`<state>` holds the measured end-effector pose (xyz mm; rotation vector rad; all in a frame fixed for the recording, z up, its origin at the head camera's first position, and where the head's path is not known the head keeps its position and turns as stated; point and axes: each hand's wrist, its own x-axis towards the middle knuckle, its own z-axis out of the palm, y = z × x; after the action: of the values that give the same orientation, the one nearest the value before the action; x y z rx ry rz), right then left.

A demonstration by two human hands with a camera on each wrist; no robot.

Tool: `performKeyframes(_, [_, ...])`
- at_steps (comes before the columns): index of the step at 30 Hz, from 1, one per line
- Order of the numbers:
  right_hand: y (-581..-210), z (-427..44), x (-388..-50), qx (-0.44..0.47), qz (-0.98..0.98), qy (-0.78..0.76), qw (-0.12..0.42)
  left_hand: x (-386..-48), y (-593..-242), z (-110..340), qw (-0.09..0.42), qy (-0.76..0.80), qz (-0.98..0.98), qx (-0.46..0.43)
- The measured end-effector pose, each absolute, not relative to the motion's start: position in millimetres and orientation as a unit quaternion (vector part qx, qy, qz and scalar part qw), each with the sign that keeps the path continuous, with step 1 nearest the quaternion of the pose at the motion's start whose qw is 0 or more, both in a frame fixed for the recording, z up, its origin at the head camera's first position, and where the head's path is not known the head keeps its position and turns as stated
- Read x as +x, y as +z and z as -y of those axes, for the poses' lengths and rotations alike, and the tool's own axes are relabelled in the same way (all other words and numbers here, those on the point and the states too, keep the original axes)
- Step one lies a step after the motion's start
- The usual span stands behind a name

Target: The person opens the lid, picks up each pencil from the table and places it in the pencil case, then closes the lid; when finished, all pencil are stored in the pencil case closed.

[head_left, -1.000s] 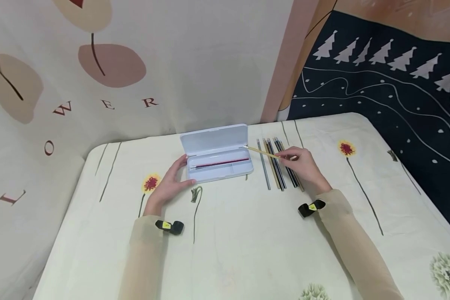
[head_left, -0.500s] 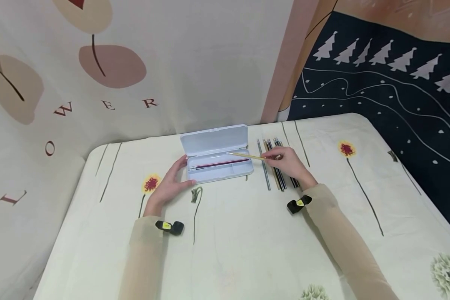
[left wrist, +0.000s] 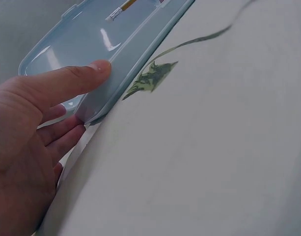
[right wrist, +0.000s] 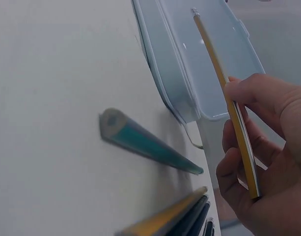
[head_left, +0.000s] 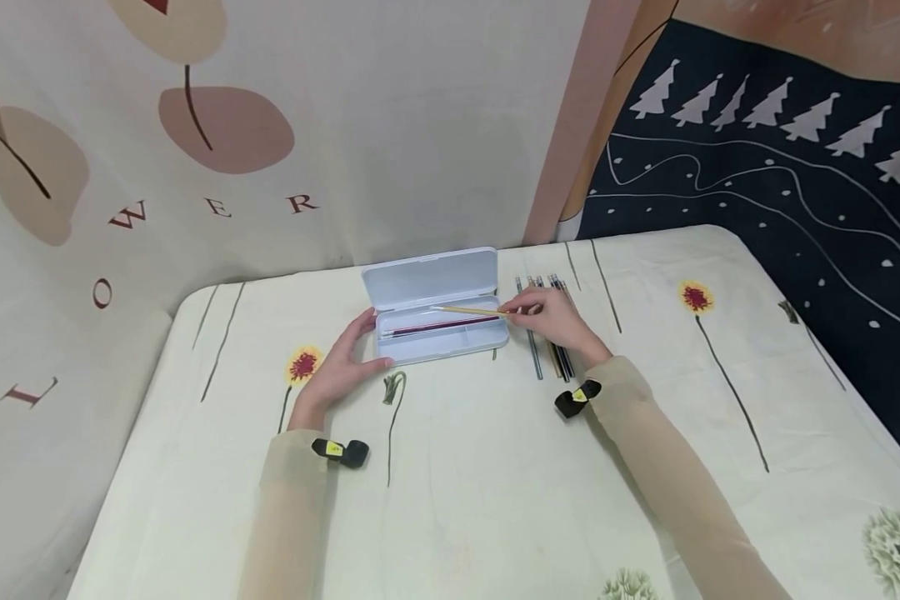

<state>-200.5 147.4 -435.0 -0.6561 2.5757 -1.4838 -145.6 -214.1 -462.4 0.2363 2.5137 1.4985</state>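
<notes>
Now further left: slim yellow pencil (head_left: 468,311), pinched in right hand (head_left: 555,318), over open pale-blue rectangular plastic case (head_left: 431,279).
Slim dark-red pencil (head_left: 442,326) lies inside; left hand (head_left: 337,375), thumb spread from fingers, grips case's left end.

The left hand (head_left: 339,372) grips a pale-blue case (head_left: 431,279), the right hand (head_left: 551,318) a yellow pencil (head_left: 471,311), seemingly above it.

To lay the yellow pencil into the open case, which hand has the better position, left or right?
Probably the right hand: it pinches the yellow pencil, whose far end reaches over the open case. The left hand grips the case's left end, apparently steadying it.
</notes>
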Motion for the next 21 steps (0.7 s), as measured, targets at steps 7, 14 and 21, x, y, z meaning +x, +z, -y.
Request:
performKeyframes(7, [-438, -135, -205, -0.234, -0.837, -0.49, 0.069, -145, -463, 214, 0.101, 0.51, -0.85, 0.081])
performKeyframes(14, [-436, -120, -209, -0.245, -0.832, -0.492, 0.075, -145, -463, 214, 0.098, 0.509, -0.851, 0.084])
performKeyframes(21, [-434, -105, -216, -0.251, -0.842, -0.472, 0.077, -146, -463, 214, 0.101, 0.508, -0.852, 0.081])
